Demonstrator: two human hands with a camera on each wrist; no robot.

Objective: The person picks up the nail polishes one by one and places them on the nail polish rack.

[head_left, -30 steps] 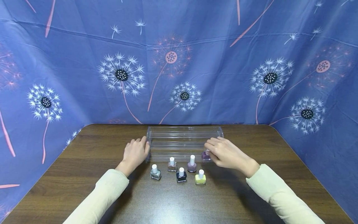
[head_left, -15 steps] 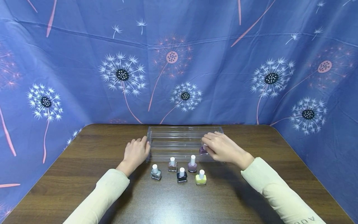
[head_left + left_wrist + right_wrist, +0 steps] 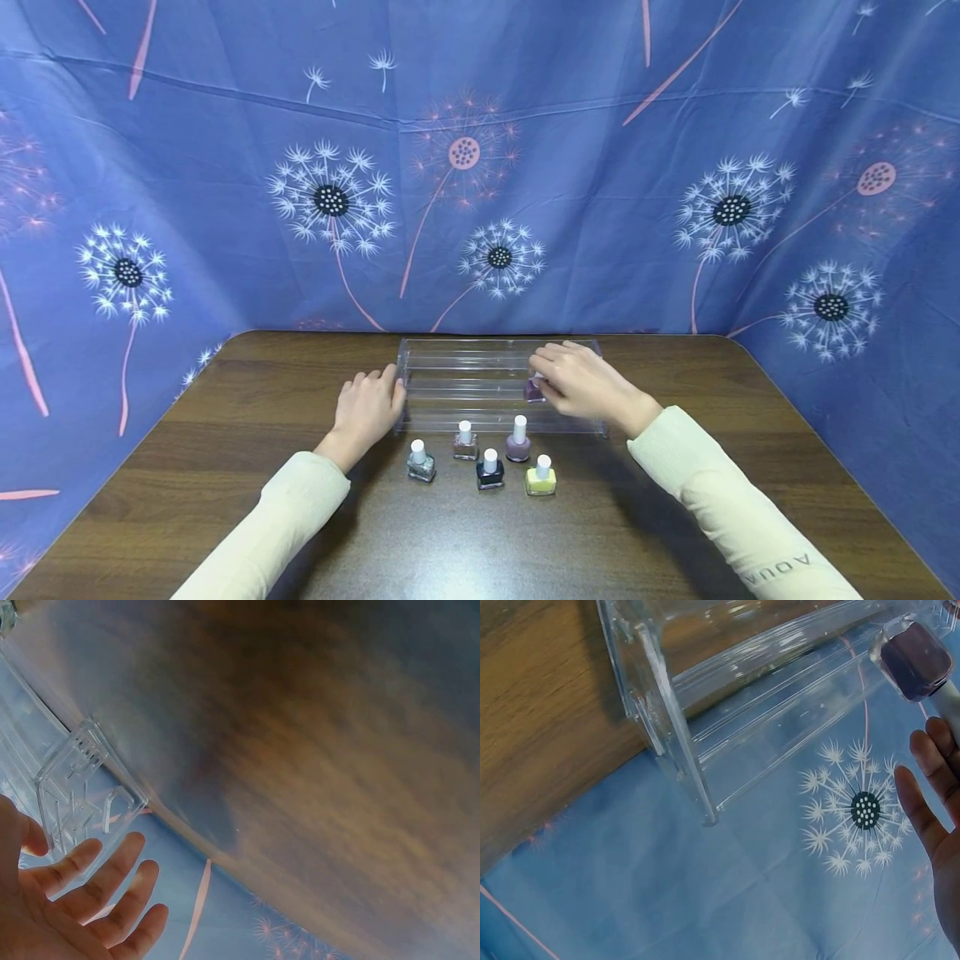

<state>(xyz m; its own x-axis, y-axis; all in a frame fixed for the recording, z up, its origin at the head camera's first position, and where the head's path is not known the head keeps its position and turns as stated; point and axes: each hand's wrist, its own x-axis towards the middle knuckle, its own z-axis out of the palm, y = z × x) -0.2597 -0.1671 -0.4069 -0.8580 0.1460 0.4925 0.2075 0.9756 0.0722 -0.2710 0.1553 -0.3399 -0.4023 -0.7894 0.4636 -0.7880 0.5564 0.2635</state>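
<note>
A clear acrylic tiered rack (image 3: 465,385) stands toward the back of the table. By its white cap, my right hand (image 3: 588,383) pinches a dark purple nail polish bottle (image 3: 533,390), over the right part of the rack's tiers. The right wrist view shows that bottle (image 3: 915,661) with its cap between the fingers. My left hand (image 3: 365,408) is at the rack's left end, its fingers loosely extended. In the left wrist view, thumb and index finger lie right at the edge of the rack's end panel (image 3: 90,787).
In front of the rack stand several white-capped nail polish bottles: glittery silver (image 3: 422,467), brownish (image 3: 466,448), black (image 3: 491,476), lilac (image 3: 518,448) and yellow (image 3: 541,482). A blue dandelion-print cloth (image 3: 585,208) hangs behind the wooden table (image 3: 300,367).
My right hand has moved left and farther back over the rack, carrying the purple nail polish bottle from its lower front toward a higher tier. My left hand stays at the rack's left end.
</note>
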